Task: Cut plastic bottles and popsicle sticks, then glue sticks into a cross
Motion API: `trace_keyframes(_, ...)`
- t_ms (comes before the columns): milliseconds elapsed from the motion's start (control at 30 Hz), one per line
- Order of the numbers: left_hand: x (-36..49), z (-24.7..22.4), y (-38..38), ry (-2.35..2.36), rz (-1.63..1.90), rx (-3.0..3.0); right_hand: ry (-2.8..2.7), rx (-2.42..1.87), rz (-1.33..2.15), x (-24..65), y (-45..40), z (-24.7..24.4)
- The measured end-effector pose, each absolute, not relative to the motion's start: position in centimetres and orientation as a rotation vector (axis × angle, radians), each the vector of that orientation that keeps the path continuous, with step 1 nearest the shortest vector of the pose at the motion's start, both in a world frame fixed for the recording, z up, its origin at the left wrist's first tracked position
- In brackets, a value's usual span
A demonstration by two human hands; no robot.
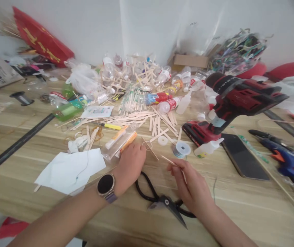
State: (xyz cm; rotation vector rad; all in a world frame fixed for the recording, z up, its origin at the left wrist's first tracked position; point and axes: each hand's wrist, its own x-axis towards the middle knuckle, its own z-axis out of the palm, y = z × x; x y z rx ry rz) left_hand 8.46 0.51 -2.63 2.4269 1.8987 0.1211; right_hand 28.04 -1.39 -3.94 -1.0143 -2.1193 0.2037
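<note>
My left hand (131, 160), with a watch (106, 185) on the wrist, is closed beside a clear bottle with an orange label (118, 140). What its fingers hold, if anything, is hidden. A thin brown stick (150, 149) lies just right of its fingertips. My right hand (188, 181) pinches a thin wooden stick (168, 159), its tip pointing up and left. Black-handled scissors (166, 202) lie on the table between my hands, partly under the right hand. A spool of thread (182, 149) stands beyond the right hand.
A red drill (229, 103) stands at the right, near a small glue bottle (208, 148), a phone (245, 156) and a blue glue gun (286, 156). Wooden sticks (159, 123) and plastic bottles (171, 104) crowd the back. White paper (71, 171) lies at the left.
</note>
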Motion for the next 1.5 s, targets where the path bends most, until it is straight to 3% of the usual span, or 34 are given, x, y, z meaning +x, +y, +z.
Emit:
trace_keyframes(300, 8.0, 0.8, -1.7, 1.907, 0.144, 2.391, -1.818, -1.199, 0.588, 29.1, -2.0, -3.8)
trace_keyframes(567, 5.8, 3.1, -5.0, 1.543, 0.553, 1.972, -1.198, -0.988, 1.614, 26.4, -1.7, -2.5)
trace_keyframes(667, 5.9, 3.3, -4.8, 1.445, 0.617, 1.860, -1.020, -0.838, 1.841, 25.2, -2.2, -1.1)
trace_keyframes(1167, 5.7, 2.6, -5.3, 0.908, 0.537, 0.984, -0.711, -0.756, 2.171, 24.1, -3.4, 1.5)
trace_keyframes(1500, 6.6, 3.8, -5.0, 1.285, 0.651, 1.764, -0.593, -0.574, 2.204, 25.4, -2.7, 0.9)
